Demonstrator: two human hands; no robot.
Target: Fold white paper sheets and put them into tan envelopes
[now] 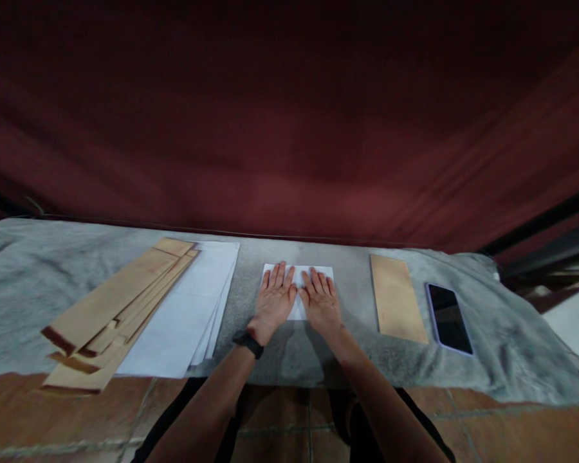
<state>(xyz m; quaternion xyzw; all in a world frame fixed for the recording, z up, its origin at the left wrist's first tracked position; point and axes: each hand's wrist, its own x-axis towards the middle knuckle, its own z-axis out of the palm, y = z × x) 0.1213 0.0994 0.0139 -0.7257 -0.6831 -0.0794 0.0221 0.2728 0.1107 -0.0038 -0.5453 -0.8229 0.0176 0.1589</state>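
A folded sheet of white paper (298,311) lies on the grey cloth in front of me. My left hand (274,297) rests flat on its left half, palm down, with a dark band on the wrist. On the right half my right hand (321,299) is pressed flat in the same way, fingers stretched out. The thumbs nearly meet at the middle of the paper. Both palms cover much of the sheet, so its fold lines are mostly hidden.
Left of my hands, brown paper bags (120,302) overlap a stack of white sheets (188,308). To the right lie a brown envelope (398,299) and a phone (448,319). Grey cloth (352,283) covers the narrow table. Behind it hangs a dark red curtain (289,161).
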